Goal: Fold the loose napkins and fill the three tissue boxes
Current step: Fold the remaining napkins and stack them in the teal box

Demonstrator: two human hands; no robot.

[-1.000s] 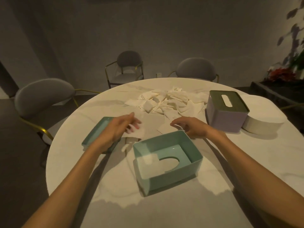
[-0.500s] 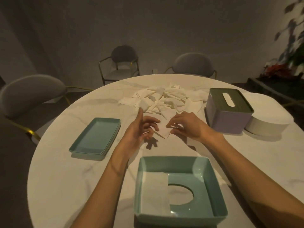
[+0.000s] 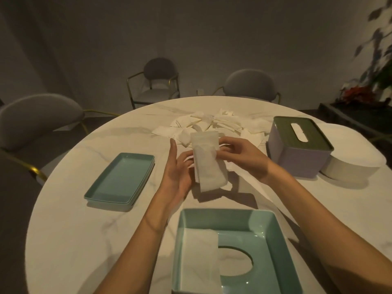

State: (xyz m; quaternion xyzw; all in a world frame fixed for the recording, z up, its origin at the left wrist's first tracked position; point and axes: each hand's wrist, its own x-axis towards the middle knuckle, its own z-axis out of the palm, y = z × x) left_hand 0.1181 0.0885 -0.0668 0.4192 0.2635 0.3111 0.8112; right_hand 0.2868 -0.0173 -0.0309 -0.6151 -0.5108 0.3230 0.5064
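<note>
A white napkin (image 3: 209,162), folded into a long strip, hangs between my hands above the table. My right hand (image 3: 244,158) pinches its upper right edge. My left hand (image 3: 179,168) holds its left side, fingers behind the paper. Behind them lies a pile of loose napkins (image 3: 214,124). An upturned teal tissue box (image 3: 235,251) sits nearest me, oval slot at its bottom, with one folded napkin (image 3: 201,257) lying in its left half. Its teal lid (image 3: 121,180) lies at the left. A lilac tissue box (image 3: 297,160) with a green slotted top stands at the right.
A white oval box (image 3: 356,158) sits behind the lilac one at the table's right edge. The round marble table (image 3: 84,240) is ringed by grey chairs (image 3: 36,115) at the left and back. A plant (image 3: 360,92) stands at the far right.
Both hands picked a napkin from the front of the pile and raised it, folded lengthwise, between them. The view has tilted down, bringing the open teal box closer.
</note>
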